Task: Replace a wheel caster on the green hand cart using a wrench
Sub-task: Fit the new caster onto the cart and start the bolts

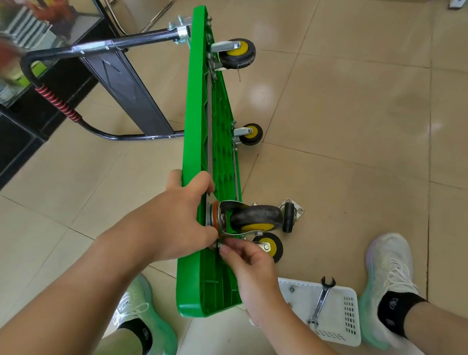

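The green hand cart (198,122) stands on its long edge on the tiled floor, wheels pointing right. My left hand (177,215) grips the deck's upper edge beside the near caster (251,217), a black wheel with a yellow hub held against the underside. My right hand (247,267) pinches a small nut (218,246) at that caster's mounting plate. A loose caster (290,215) lies on the floor just right of it. A double open-end wrench (320,303) rests on a white perforated tray (339,316), untouched.
The cart's black folding handle (74,76) with red wrap reaches left toward a glass display cabinet (27,28). Chair legs (154,12) stand behind. Three more casters stay on the cart. My two feet in light sneakers flank the cart's near end.
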Action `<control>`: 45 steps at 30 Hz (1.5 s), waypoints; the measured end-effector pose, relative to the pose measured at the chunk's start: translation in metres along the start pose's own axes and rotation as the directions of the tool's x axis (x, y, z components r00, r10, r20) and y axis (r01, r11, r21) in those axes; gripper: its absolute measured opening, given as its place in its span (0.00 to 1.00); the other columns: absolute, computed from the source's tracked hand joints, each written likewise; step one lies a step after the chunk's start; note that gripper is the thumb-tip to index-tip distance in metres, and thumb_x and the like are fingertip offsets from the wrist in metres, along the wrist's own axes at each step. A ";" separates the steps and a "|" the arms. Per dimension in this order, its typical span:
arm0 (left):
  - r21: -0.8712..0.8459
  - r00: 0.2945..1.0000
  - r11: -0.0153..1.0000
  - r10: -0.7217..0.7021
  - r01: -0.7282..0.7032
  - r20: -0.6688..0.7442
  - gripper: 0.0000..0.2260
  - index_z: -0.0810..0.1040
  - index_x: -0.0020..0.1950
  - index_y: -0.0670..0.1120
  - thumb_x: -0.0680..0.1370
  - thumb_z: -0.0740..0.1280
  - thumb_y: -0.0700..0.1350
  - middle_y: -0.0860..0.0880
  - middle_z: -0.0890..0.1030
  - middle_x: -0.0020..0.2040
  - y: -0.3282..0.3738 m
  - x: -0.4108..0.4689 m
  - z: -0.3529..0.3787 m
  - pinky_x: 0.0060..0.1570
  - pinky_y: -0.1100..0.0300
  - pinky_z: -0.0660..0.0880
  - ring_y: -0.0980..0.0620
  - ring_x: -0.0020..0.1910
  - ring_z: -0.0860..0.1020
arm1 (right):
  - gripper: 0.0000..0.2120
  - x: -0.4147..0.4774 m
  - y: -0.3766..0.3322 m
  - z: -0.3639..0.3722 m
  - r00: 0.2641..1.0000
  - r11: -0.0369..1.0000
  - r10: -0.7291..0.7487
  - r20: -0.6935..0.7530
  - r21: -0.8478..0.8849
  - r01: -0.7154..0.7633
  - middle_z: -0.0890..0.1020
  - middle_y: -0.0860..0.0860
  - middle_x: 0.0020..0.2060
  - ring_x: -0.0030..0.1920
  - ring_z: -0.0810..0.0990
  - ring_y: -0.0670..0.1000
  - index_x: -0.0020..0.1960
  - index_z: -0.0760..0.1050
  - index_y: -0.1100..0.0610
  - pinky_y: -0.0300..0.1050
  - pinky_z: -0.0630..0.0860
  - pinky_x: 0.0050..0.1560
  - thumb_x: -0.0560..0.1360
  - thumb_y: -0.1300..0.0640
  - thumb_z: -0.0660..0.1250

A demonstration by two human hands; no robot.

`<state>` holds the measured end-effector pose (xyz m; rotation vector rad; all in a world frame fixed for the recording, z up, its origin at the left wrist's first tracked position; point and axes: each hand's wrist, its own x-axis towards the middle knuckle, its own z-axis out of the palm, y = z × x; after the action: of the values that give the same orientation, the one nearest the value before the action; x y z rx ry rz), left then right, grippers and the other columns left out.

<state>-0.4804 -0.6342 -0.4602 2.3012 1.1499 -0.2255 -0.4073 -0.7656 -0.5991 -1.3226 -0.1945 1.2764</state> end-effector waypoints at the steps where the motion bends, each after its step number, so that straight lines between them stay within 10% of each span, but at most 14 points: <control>1: 0.002 1.000 1.000 0.001 -0.001 0.000 0.22 0.64 0.60 0.57 0.73 0.72 0.48 0.57 0.61 0.51 0.000 0.000 0.000 0.36 0.64 0.72 0.50 0.40 0.76 | 0.04 0.000 0.000 0.000 1.000 1.000 -0.008 -0.005 0.001 0.008 0.87 0.52 0.43 0.48 0.86 0.52 0.50 0.85 0.54 0.49 0.82 0.54 0.76 0.59 0.74; 45: 0.026 1.000 1.000 0.017 -0.017 -0.006 0.23 0.64 0.60 0.57 0.72 0.73 0.48 0.58 0.61 0.52 -0.003 0.000 0.001 0.36 0.63 0.71 0.48 0.39 0.76 | 0.04 -0.001 -0.005 0.000 1.000 0.999 -0.007 0.017 0.053 0.006 0.87 0.54 0.43 0.47 0.86 0.53 0.48 0.86 0.57 0.47 0.82 0.50 0.74 0.61 0.75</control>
<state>-0.4828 -0.6328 -0.4624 2.3353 1.1360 -0.2290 -0.4049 -0.7648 -0.5946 -1.2657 -0.1760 1.2795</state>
